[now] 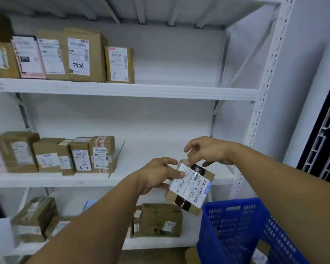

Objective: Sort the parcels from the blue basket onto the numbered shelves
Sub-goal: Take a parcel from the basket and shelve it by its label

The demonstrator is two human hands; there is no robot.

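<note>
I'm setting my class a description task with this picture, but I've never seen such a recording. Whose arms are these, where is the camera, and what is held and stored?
There is no machine: a person wears one camera on the head, looking forward and down, so you see their own two arms. The left hand grips a small parcel with a white label; the right hand pinches its top edge. Below right stands the blue basket. Ahead are white shelves holding rows of labelled cardboard boxes at the left.
</note>
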